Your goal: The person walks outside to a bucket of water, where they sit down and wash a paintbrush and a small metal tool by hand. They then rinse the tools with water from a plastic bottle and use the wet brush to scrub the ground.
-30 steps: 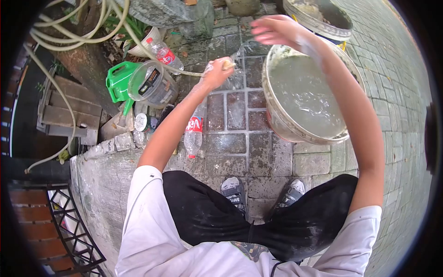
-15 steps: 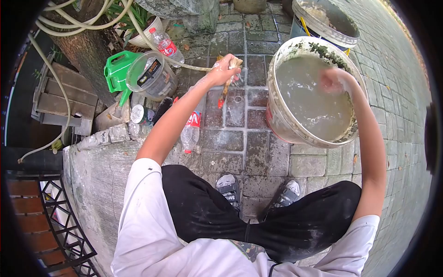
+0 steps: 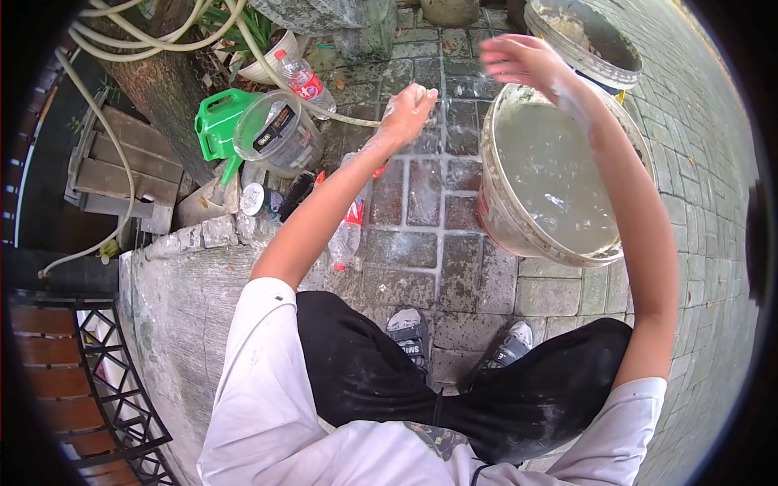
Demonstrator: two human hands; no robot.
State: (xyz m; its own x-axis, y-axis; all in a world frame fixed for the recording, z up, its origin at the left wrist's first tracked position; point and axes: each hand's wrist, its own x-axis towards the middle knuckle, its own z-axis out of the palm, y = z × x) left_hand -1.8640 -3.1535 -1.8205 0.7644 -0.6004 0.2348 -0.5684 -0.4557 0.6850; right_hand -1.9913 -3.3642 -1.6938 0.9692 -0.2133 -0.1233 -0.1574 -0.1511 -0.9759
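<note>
My left hand [image 3: 408, 117], wet with whitish splashes, is closed above the brick paving. It grips what looks like a paintbrush; its red handle tip [image 3: 380, 170] pokes out below, and the fist hides most of the rest. My right hand [image 3: 523, 61] is raised over the far rim of a large white bucket [image 3: 515, 231], fingers stretched out and slightly blurred, holding nothing. Cloudy grey water [image 3: 559, 170] fills much of that bucket. A pale hose [image 3: 344, 119] runs up to behind my left hand.
A second bucket [image 3: 579, 61] stands behind the first. To the left are a green watering can [image 3: 219, 121], a clear tub [image 3: 279, 154], one plastic bottle [image 3: 304, 81] and another [image 3: 347, 235] near my left forearm. A low concrete ledge [image 3: 186, 316] lies at left.
My right hand has come up out of the bucket and moved left and away from me. My left hand has shifted slightly right and turned, hiding more of the brush.
</note>
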